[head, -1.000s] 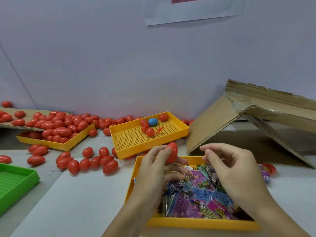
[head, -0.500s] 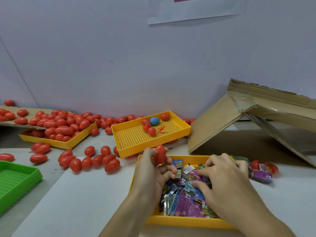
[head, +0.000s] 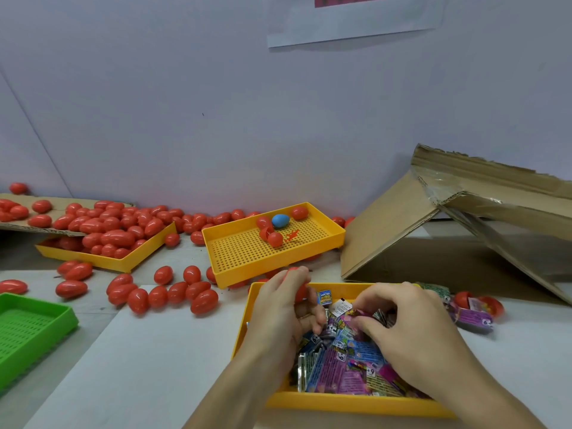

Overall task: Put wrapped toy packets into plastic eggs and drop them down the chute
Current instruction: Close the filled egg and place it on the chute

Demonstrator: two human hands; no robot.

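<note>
While the left hand (head: 278,308) grips a red egg (head: 299,293) over the packet tray (head: 340,400), the right hand (head: 402,329), just beside it, pinches a pink packet (head: 360,314) among the heap, near the cardboard chute (head: 396,224).

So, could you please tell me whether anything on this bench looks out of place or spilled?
Yes. One blue egg sits among red ones in the middle yellow tray, many red eggs lie loose on the table outside the trays, and an open egg with packets lies beside the packet tray.
</note>
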